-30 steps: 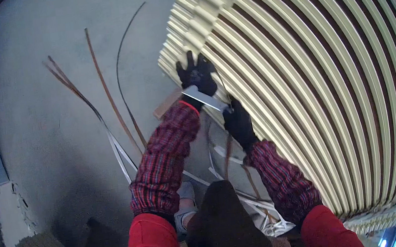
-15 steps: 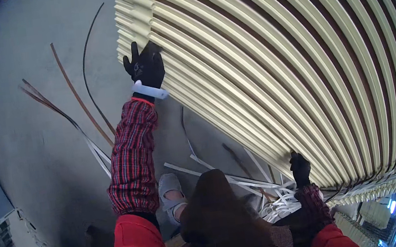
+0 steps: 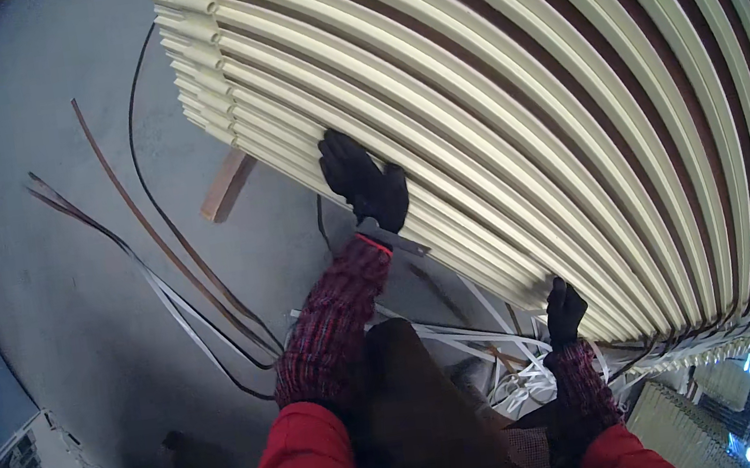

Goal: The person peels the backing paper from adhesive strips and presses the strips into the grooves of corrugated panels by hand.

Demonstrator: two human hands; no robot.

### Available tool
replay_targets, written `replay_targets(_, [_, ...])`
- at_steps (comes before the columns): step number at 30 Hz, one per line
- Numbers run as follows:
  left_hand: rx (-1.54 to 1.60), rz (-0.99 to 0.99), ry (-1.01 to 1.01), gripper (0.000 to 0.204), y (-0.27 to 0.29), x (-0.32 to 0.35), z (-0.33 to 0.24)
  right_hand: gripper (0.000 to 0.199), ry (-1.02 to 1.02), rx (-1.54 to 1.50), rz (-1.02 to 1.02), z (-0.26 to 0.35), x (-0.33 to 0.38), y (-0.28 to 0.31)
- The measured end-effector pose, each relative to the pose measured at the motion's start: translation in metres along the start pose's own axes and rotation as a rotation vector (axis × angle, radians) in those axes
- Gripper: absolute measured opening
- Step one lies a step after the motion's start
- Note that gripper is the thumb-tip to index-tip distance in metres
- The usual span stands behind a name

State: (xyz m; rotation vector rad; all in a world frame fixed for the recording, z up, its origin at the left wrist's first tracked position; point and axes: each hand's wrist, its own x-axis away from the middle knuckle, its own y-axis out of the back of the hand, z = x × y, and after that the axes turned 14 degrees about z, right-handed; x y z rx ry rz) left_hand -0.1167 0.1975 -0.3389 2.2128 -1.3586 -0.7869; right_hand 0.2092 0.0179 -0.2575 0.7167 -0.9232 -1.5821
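Note:
My left hand [image 3: 364, 183], in a black glove, lies flat on a large stack of cream ribbed strips [image 3: 475, 126], fingers stretched toward its far end and nothing in its grasp. A pale band circles that wrist. At the stack's near lower edge is my right hand [image 3: 566, 311], also gloved in black. Its fingers are bent closely against the outermost strips and look closed on them, though the undersides of the fingers are hidden. The long strips lie side by side, with brown gaps between many of them.
A wooden block [image 3: 228, 186] juts out below the stack's far left end. Brown and white straps [image 3: 157, 230] lie loose on the grey floor. A tangle of white strapping [image 3: 523, 385] lies beside my right forearm. More stacked cream pieces [image 3: 669, 418] stand at lower right.
My left hand has moved right and nearer along the stack, from its far end corner to its side. The wooden block has come into sight. My right hand has stayed nearly in place.

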Motion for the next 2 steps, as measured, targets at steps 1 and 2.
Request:
replay_targets(1, [0.098,-0.075,-0.034,0.09,-0.0101,0.0096,-0.0077,0.038,-0.024,-0.031,0.028,-0.0052,0.0009,-0.0004])
replay_targets(2, [0.103,-0.072,-0.04,0.09,-0.0122,0.0099,-0.0115,0.036,-0.047,-0.058,0.051,-0.0127,-0.0024,0.0003])
